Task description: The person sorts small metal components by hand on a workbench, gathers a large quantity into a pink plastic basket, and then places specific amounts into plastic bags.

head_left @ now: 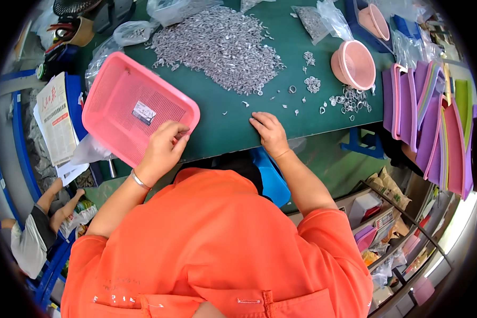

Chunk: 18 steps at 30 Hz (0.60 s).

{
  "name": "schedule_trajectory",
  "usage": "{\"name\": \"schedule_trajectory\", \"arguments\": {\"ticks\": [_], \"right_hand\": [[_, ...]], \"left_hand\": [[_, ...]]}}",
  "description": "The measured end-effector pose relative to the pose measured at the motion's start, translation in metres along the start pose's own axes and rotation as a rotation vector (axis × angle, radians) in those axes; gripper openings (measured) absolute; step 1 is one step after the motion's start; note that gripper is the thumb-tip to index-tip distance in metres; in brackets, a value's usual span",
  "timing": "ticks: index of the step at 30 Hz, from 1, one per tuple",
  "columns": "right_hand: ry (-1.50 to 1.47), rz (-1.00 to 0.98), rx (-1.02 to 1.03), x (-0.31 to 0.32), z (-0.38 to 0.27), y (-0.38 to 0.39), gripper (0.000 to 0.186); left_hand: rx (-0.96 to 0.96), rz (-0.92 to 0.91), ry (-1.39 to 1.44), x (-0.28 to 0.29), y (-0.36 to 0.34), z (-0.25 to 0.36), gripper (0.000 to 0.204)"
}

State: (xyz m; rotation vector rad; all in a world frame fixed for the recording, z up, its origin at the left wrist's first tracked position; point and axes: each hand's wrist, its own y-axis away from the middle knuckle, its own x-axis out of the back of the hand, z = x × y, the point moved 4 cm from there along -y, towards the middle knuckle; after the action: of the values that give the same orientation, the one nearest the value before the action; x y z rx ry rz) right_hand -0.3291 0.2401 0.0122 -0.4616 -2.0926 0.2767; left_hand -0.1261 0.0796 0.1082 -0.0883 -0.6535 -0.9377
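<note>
While a stack of papers point(55, 124) is lying at the far left beside the table point(222, 124), the left hand point(161, 151) is gripping the near rim of a pink mesh basket point(135, 108), fingers curled over the edge and thumb pressing from the side, so the hand is closed on the basket. The basket is sitting tilted on the table's left front corner, partly overhanging the edge, with a small label showing through its bottom. A silver bracelet point(139, 180) is circling that wrist. Behind the basket, clear plastic bags point(132, 32) are lying near the heap of small metal pieces point(222, 47) (silvery, too fine to tell their shape) that is spreading over the green table top. The right hand point(270, 132) is resting flat on the table near its front edge, fingers together and stretched out, holding nothing, just short of a few stray pieces. Farther right, loose metal rings point(350, 100) are lying beside a pink bowl point(353, 64), and purple trays point(429, 127) are standing on edge at the table's right end.
</note>
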Motion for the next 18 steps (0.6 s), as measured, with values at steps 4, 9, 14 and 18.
{"name": "schedule_trajectory", "arguments": {"ticks": [4,9,14,18], "right_hand": [[-0.041,-0.033,-0.011,0.008,0.016,0.000,0.030],[-0.032,-0.034,-0.053,0.024,0.030,0.003,0.031],[-0.056,-0.050,-0.061,0.030,0.035,0.006,0.030],[-0.059,-0.060,-0.076,0.030,0.033,0.003,0.029]], "left_hand": [[0.014,0.025,-0.022,-0.002,-0.016,0.005,0.011],[-0.003,0.111,-0.060,0.008,-0.038,0.007,0.009],[-0.070,0.294,-0.033,0.016,-0.091,-0.008,0.012],[-0.066,0.363,-0.002,0.019,-0.135,-0.021,0.016]]}}
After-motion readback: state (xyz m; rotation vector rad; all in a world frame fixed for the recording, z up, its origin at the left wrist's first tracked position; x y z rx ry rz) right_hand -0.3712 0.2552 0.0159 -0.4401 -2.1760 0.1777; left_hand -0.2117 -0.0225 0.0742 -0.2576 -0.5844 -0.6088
